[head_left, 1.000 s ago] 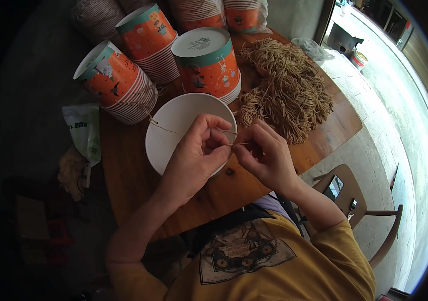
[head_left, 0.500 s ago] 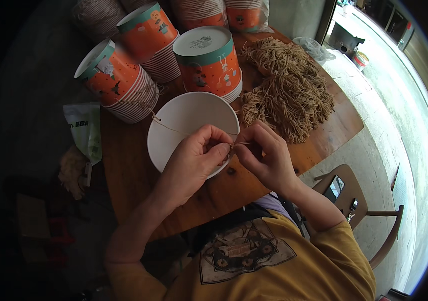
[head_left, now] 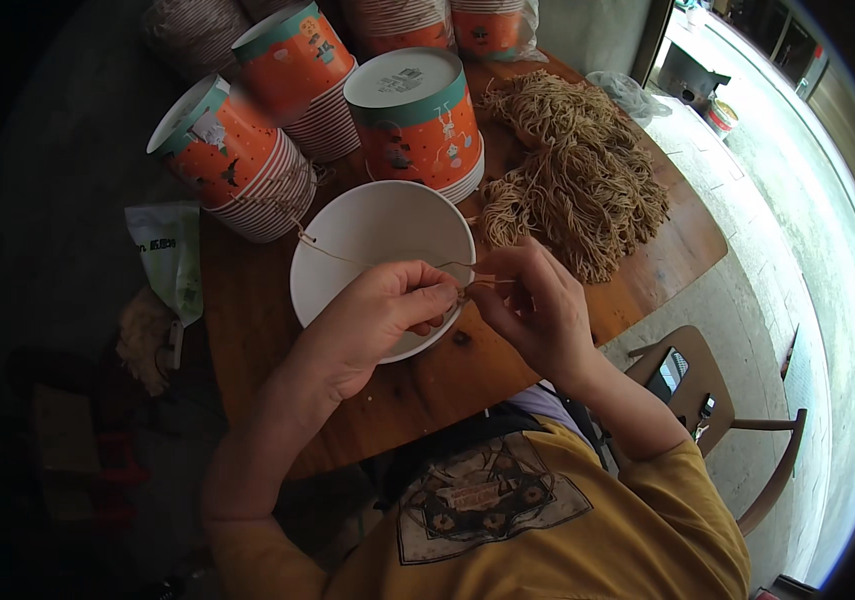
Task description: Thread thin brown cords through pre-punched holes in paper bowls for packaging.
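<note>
A white paper bucket (head_left: 367,215) stands mouth up in front of me. A thin tan cord (head_left: 330,253) runs from its left rim across the opening to my fingers. Over the near right rim, my left hand (head_left: 377,312) pinches the cord between thumb and forefinger. My right hand (head_left: 539,308) is closed on the same cord just to the right, its fingertips close to the left ones. A short end of cord shows between the two hands. What the curled fingers cover cannot be seen.
Beyond the bucket stand upside-down stacks of orange paper buckets (head_left: 417,140). A heap of tan cords (head_left: 582,180) lies on the wooden table (head_left: 447,400) at the right. A chair (head_left: 697,410) holding a phone stands right of the table. A green-white bag (head_left: 169,255) is at the left edge.
My right hand has shifted slightly right and turned, drawing the cord end a little apart from my left fingers. My left hand has turned slightly, still pinching.
</note>
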A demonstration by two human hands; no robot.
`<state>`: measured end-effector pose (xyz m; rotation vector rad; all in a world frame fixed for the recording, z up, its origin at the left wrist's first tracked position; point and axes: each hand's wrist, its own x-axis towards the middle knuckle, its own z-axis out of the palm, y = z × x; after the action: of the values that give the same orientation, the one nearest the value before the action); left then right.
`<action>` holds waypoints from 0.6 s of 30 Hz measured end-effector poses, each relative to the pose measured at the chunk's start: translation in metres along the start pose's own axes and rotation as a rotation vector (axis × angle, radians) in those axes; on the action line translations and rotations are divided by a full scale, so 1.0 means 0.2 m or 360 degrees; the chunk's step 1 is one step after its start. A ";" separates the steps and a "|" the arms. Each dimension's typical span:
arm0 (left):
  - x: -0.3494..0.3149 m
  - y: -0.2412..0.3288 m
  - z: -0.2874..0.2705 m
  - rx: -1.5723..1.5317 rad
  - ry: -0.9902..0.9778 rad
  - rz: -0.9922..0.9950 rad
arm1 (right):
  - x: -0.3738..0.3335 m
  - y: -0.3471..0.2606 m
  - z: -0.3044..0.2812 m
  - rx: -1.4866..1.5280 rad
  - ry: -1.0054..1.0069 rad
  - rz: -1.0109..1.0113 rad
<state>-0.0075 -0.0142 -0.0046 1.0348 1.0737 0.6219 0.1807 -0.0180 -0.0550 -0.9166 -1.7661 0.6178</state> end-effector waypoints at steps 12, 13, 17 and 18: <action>0.01 -0.01 -0.01 -0.0077 -0.0096 -0.0049 | 0.08 0.07 -0.08 -0.0956 0.0017 -0.1378; 0.01 -0.01 0.00 -0.0061 -0.0088 -0.0050 | 0.10 0.04 -0.08 -0.0959 -0.0021 -0.1351; 0.02 -0.01 -0.01 -0.0047 -0.0162 0.0011 | 0.13 0.00 -0.06 -0.0622 -0.0167 -0.0927; 0.02 -0.01 -0.01 -0.0045 -0.0163 0.0012 | 0.13 0.00 -0.06 -0.0455 -0.0211 -0.0747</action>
<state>-0.0072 -0.0114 -0.0089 1.0360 0.9692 0.5825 0.1860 0.0035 -0.0364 -0.6195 -2.1333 0.1256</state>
